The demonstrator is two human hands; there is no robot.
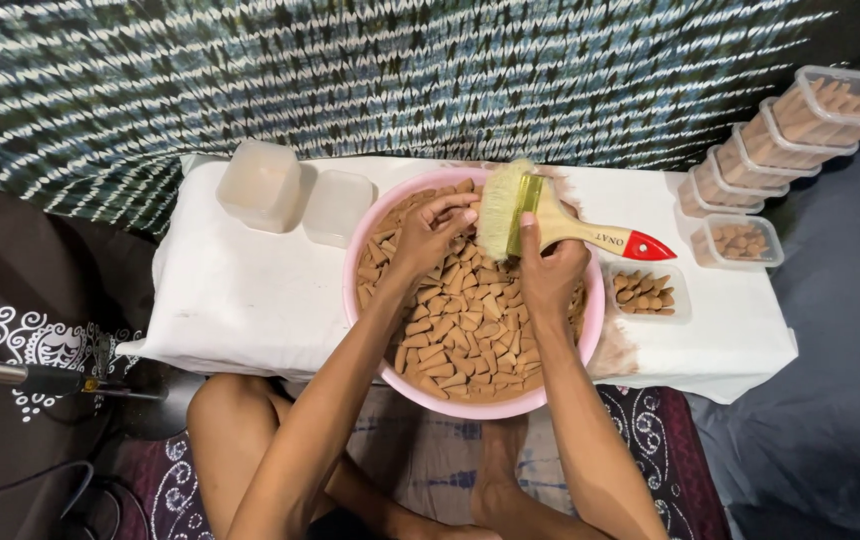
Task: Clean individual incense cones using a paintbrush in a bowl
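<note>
Your right hand is closed around the wooden handle of a wide paintbrush, its pale bristles pointing away from you and its red-tipped handle end jutting out to the right of your fist. Just left of that grip, your left hand has its fingertips pinched together right beside the bristles; what sits between them is too small to tell for sure, though it appears to be one brown cone. Both hands hover over a pink basin heaped with brown cones, which fill it below and on both sides of your wrists. The basin rests on a low table under a white cloth. To the right of the brush handle lies a small clear tray of cones, and farther right and beyond it a leaning row of lidded clear boxes packed with cones. To the left of your left hand stand two empty translucent containers, well apart from the brush.
</note>
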